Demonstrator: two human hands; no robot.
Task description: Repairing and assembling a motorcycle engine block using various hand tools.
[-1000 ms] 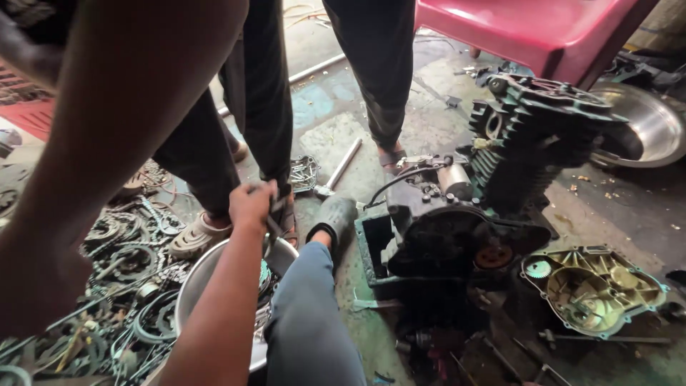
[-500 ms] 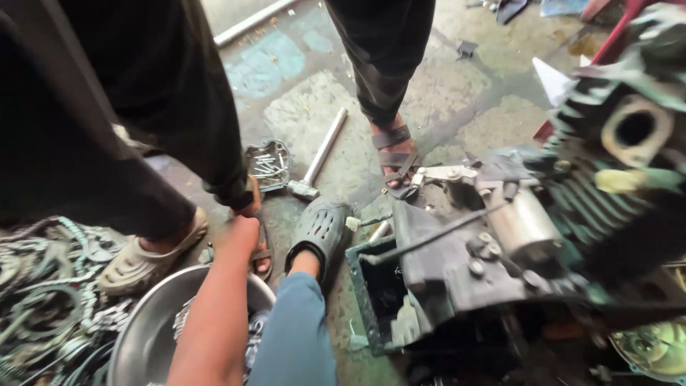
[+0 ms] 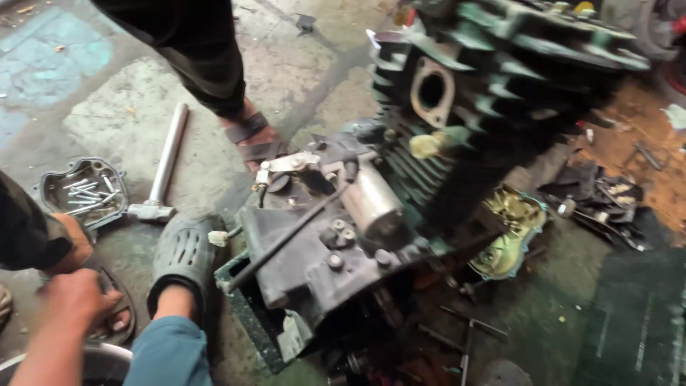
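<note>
My left hand [image 3: 70, 302] is at the lower left with its fingers curled, just above the rim of a metal bowl [image 3: 107, 359]. I cannot tell whether it holds anything. It is close to another person's sandalled foot [image 3: 108, 323]. My leg in blue jeans ends in a grey perforated clog [image 3: 182, 250], which rests against a dirty small engine [image 3: 343, 236]. The engine has green cooling fins [image 3: 457, 136] and a black rod across its casing. My right hand is out of view.
A metal hammer [image 3: 166, 164] lies on the concrete beside a black cover filled with bolts [image 3: 84, 189]. A standing person's sandalled foot [image 3: 250, 139] is behind the engine. A brass-coloured cover [image 3: 509, 232] and dark loose parts [image 3: 600, 200] lie to the right.
The view has swung right and closer onto the engine. My left hand has drawn back toward the lower left, near the bowl's rim.
</note>
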